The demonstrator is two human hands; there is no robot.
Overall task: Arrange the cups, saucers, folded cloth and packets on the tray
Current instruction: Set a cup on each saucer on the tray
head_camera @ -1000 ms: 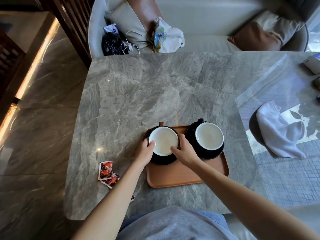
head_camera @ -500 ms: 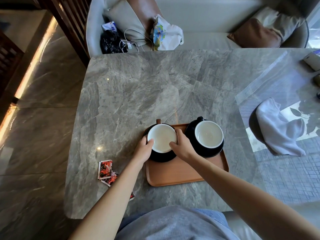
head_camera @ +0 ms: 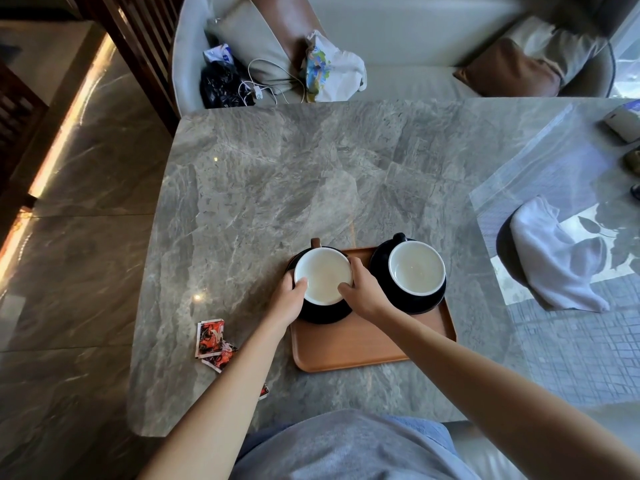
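Note:
A brown wooden tray [head_camera: 360,348] lies on the grey marble table. Two white-lined cups stand on black saucers at its far end. My left hand [head_camera: 287,299] and my right hand [head_camera: 363,292] grip the left cup [head_camera: 323,273] from both sides, thumbs on its rim, above its saucer [head_camera: 327,311]. The right cup [head_camera: 416,268] sits on its saucer [head_camera: 427,303], untouched. Red packets [head_camera: 210,338] lie on the table left of the tray, partly under my left forearm. A white cloth [head_camera: 550,258] lies crumpled at the right.
The table's near-left corner [head_camera: 145,420] is close to my left elbow. A white device [head_camera: 623,121] rests at the far right edge. Behind the table, a sofa holds cushions [head_camera: 509,69], bags [head_camera: 332,69] and cables.
Both hands have stayed on the left cup; they and the cup have shifted slightly toward the tray's far left corner. Everything else is as before.

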